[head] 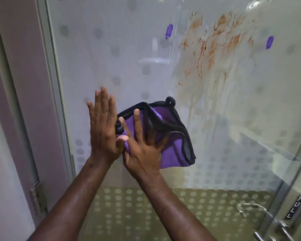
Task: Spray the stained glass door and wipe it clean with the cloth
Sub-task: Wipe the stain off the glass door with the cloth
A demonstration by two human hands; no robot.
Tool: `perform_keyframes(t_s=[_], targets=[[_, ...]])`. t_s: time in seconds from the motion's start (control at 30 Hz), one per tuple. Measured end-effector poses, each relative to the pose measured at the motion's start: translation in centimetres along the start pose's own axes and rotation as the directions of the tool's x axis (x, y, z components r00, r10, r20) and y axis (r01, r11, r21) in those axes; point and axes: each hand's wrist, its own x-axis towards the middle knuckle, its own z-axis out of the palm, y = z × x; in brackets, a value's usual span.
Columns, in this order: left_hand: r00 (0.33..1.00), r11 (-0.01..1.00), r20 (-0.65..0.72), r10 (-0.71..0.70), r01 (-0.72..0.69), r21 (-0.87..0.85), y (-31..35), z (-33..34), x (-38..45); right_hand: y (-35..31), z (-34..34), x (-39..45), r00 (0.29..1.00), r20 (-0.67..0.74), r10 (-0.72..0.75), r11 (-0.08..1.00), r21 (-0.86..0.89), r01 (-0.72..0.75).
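The glass door (122,54) fills the view, frosted with grey dots. An orange-brown stain (214,47) is smeared across its upper right, with pale drip streaks running down below it. Two purple marks (169,30) sit on either side of the stain. A purple cloth with black edging (174,145) is pressed flat against the glass by my right hand (142,146), fingers spread over its left part. My left hand (102,126) is flat and open, fingers together and upright, its thumb touching the cloth's left edge. No spray bottle is in view.
A grey metal frame (54,80) and a mauve wall (19,84) border the door on the left, with a hinge (36,200) low down. A metal door handle (268,221) and a second glass panel edge stand at the lower right.
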Motion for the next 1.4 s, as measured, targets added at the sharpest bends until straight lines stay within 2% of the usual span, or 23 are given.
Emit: perform_keyframes(t_s=[0.07, 0.13, 0.2, 0.27, 0.33, 0.4, 0.47, 0.5, 0.57, 0.63, 0.7, 0.77, 0.83, 0.9, 0.97, 1.03, 1.1, 1.13, 1.2, 1.3, 1.37, 1.4], targets=[[0.999, 1.0, -0.029, -0.014, 0.015, 0.018, -0.3, -0.2, 1.1, 0.4, -0.2, 1.0, 1.0, -0.016, -0.022, 0.999, -0.034, 0.022], [1.0, 0.999, -0.002, 0.023, -0.023, 0.029, 0.1, -0.2, 1.9, 2.7, -0.9, 1.4, 0.999, -0.037, -0.034, 0.998, -0.051, 0.032], [0.997, 0.997, 0.04, 0.064, -0.065, 0.04, 1.0, 0.0, 2.7, 6.4, -2.2, 2.1, 0.997, -0.049, 0.065, 0.995, -0.073, -0.069], [0.994, 0.994, 0.06, 0.087, -0.091, 0.067, 1.4, 0.1, 3.9, 10.8, -3.6, 3.1, 0.969, -0.054, 0.241, 0.968, -0.055, -0.244], [0.993, 0.988, 0.056, 0.103, -0.109, 0.11, 1.3, -0.3, 5.4, 14.9, -5.1, 3.8, 0.889, -0.147, 0.434, 0.898, -0.006, -0.439], [0.993, 0.98, 0.034, 0.114, -0.118, 0.16, 0.8, -0.9, 7.1, 18.0, -6.4, 4.5, 0.75, -0.237, 0.618, 0.785, 0.131, -0.605], [0.993, 0.967, 0.015, 0.118, -0.118, 0.224, -0.1, -1.5, 8.5, 19.6, -6.8, 5.0, 0.622, -0.276, 0.733, 0.679, 0.236, -0.695], [0.993, 0.961, 0.012, 0.118, -0.117, 0.25, -0.5, -1.6, 9.0, 19.9, -6.7, 5.2, 0.594, -0.279, 0.754, 0.654, 0.242, -0.717], [0.992, 0.949, 0.019, 0.122, -0.122, 0.29, -1.0, -1.5, 10.0, 19.6, -6.4, 5.4, 0.584, -0.281, 0.762, 0.645, 0.236, -0.727], [0.991, 0.935, 0.041, 0.125, -0.131, 0.331, -1.2, -1.3, 10.3, 18.0, -5.9, 5.4, 0.609, -0.3, 0.734, 0.675, 0.226, -0.702], [0.99, 0.922, 0.056, 0.132, -0.144, 0.359, -1.3, -1.2, 10.3, 15.1, -5.5, 5.2, 0.68, -0.31, 0.664, 0.745, 0.205, -0.635], [0.988, 0.918, 0.059, 0.139, -0.151, 0.367, -1.3, -1.1, 10.2, 11.4, -4.7, 5.3, 0.773, -0.262, 0.577, 0.816, 0.165, -0.553], [0.989, 0.917, 0.061, 0.137, -0.15, 0.37, -1.4, -0.9, 10.0, 7.1, -3.6, 5.7, 0.891, -0.185, 0.415, 0.908, 0.026, -0.418], [0.988, 0.921, 0.062, 0.141, -0.154, 0.358, -1.5, -1.0, 10.0, 3.7, -2.7, 6.6, 0.969, -0.115, 0.217, 0.969, -0.091, -0.228], [0.987, 0.939, 0.054, 0.149, -0.158, 0.305, -1.5, -1.1, 10.1, 2.2, -2.7, 7.6, 0.993, -0.085, 0.084, 0.986, -0.137, -0.096], [0.987, 0.944, 0.045, 0.151, -0.158, 0.289, -1.4, -1.1, 10.2, 2.9, -3.1, 8.2, 0.996, -0.082, 0.029, 0.985, -0.166, -0.042], [0.989, 0.935, 0.04, 0.142, -0.147, 0.323, -1.5, -1.0, 10.2, 5.6, -3.9, 8.6, 0.993, -0.107, 0.044, 0.982, -0.179, -0.063], [0.99, 0.932, 0.038, 0.139, -0.144, 0.332, -1.5, -0.9, 10.2, 7.6, -4.4, 8.9, 0.986, -0.134, 0.101, 0.978, -0.17, -0.123], [0.989, 0.935, 0.026, 0.144, -0.144, 0.323, -1.5, -0.9, 10.2, 12.3, -5.8, 9.6, 0.936, -0.191, 0.297, 0.94, -0.111, -0.321], [0.989, 0.937, 0.015, 0.146, -0.143, 0.319, -1.4, -0.9, 10.4, 18.4, -7.9, 10.3, 0.735, -0.265, 0.624, 0.778, 0.118, -0.618], [0.989, 0.941, 0.024, 0.146, -0.147, 0.304, -1.3, -1.2, 11.4, 19.8, -8.5, 10.5, 0.637, -0.314, 0.704, 0.709, 0.255, -0.658], [0.989, 0.947, 0.029, 0.142, -0.145, 0.286, -1.2, -1.5, 12.2, 19.6, -8.6, 10.6, 0.628, -0.329, 0.706, 0.708, 0.278, -0.65]])
